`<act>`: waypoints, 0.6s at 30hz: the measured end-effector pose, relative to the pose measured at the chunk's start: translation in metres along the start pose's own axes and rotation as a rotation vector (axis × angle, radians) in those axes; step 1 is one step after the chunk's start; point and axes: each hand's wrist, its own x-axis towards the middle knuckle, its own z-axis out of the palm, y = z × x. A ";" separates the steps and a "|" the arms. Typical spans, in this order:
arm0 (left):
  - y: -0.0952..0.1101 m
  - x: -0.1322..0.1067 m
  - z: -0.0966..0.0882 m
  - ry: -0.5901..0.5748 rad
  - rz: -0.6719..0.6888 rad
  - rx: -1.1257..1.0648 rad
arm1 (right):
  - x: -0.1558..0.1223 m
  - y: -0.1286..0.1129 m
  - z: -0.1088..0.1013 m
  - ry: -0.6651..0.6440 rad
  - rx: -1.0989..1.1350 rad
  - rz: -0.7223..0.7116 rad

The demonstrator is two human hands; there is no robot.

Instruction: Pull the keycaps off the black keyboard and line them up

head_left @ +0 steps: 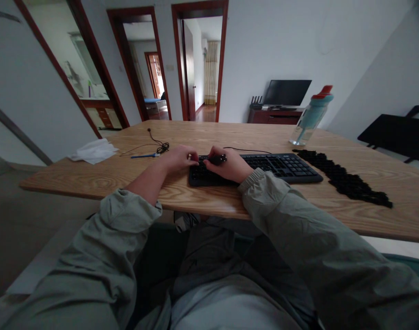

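A black keyboard (281,166) lies near the table's front edge. Its left part has dark gaps that look like bare key places. My right hand (231,166) is closed around a black-handled tool (217,159), perhaps a screwdriver; its tip is hidden over the left keys. At the keyboard's left end, my left hand (180,159) has its fingers curled together, and whatever is between them cannot be made out. Right of the keyboard, many small black pieces (340,175), apparently keycaps, are laid out in a slanting band.
A clear bottle (311,117) with a red lid stands at the back right. On the left are white tissue (95,150), a blue-handled brush-like tool (144,156) and a coiled black cable (162,147). The wooden table (202,201) has its front edge close to my body.
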 end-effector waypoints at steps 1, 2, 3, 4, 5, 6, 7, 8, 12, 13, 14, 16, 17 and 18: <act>0.000 0.000 -0.001 0.019 -0.011 0.000 | 0.001 0.000 0.001 -0.001 -0.007 0.007; 0.001 -0.001 -0.001 0.037 -0.016 -0.007 | 0.003 0.000 0.001 0.000 -0.006 0.017; 0.001 -0.001 -0.002 0.045 -0.013 -0.021 | 0.007 0.001 0.001 0.000 -0.001 0.027; 0.001 -0.002 -0.002 0.043 -0.003 -0.036 | 0.011 0.002 0.001 -0.001 0.008 0.034; 0.001 -0.002 -0.002 0.036 0.010 -0.047 | 0.015 0.003 0.001 -0.002 0.019 0.033; 0.000 -0.002 -0.002 0.026 0.023 -0.047 | 0.020 0.004 0.001 -0.008 0.032 0.028; -0.001 -0.002 -0.002 0.015 0.038 -0.037 | 0.024 0.005 0.002 -0.019 0.047 0.021; -0.001 -0.002 -0.002 0.008 0.051 -0.016 | 0.028 0.006 0.002 -0.041 0.066 0.015; 0.000 -0.001 0.000 0.012 0.077 0.071 | 0.040 0.013 0.007 -0.109 0.152 0.044; 0.001 -0.001 0.000 0.015 0.080 0.086 | 0.043 0.015 0.009 -0.110 0.170 0.053; 0.002 -0.002 0.001 0.020 0.079 0.101 | 0.045 0.017 0.011 -0.108 0.188 0.059; 0.005 -0.003 0.000 0.028 0.070 0.134 | 0.050 0.021 0.014 -0.104 0.238 0.055; 0.006 -0.004 0.000 0.034 0.062 0.151 | 0.053 0.022 0.015 -0.106 0.268 0.050; 0.007 -0.004 0.000 0.042 0.055 0.167 | 0.056 0.023 0.016 -0.107 0.298 0.046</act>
